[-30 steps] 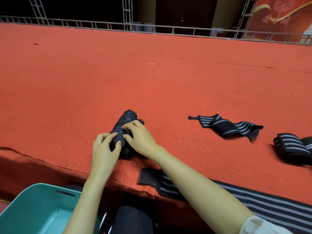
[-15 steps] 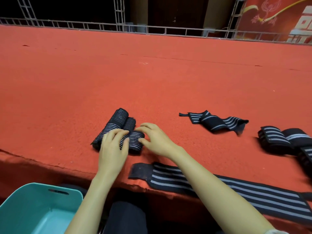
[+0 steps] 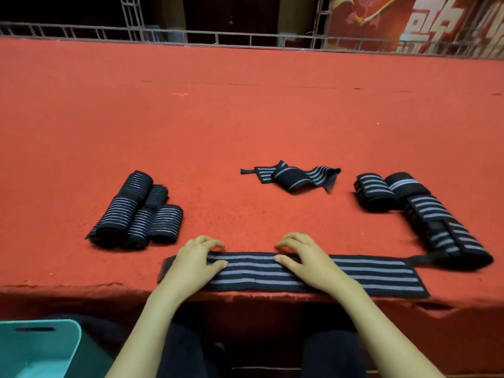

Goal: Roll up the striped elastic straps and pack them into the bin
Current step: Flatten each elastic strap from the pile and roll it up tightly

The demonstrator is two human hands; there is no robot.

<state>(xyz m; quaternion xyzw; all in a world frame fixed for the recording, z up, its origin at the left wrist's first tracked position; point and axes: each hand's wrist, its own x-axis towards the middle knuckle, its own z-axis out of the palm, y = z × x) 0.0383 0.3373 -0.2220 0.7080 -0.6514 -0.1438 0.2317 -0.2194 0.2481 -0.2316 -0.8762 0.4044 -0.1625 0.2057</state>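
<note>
**Near edge of the carpet: one strap laid flat, nothing packed yet**

Head view. Along the near edge of the red carpet (image 3: 245,118) a long striped strap (image 3: 251,271) lies flat and unrolled, running left to right. The left hand (image 3: 191,264) rests on its left end and the right hand (image 3: 308,261) on its middle. On both hands the fingers are loosely bent, with the tips down at the strap's far edge and the thumb lying on the stripes. No fold of cloth shows pinched between them, so they seem to be pressing it flat rather than gripping it.

To the far left of the hands sits a tight cluster of finished rolls (image 3: 136,211), touching one another. At far centre lies a loose, twisted strap (image 3: 294,175), well apart from the rest. On the right is a heap of bundled straps (image 3: 381,190), with a longer folded one (image 3: 441,227) running toward the near side. How neatly these are rolled is hard to tell.

The teal bin (image 3: 54,342) stands below the carpet edge at near left, and the corner that shows holds no strap.

Judging from this, the rolling is partly done. The flat strap and the twisted one are left to roll, perhaps the right heap too. All the packing is still to come.
</note>
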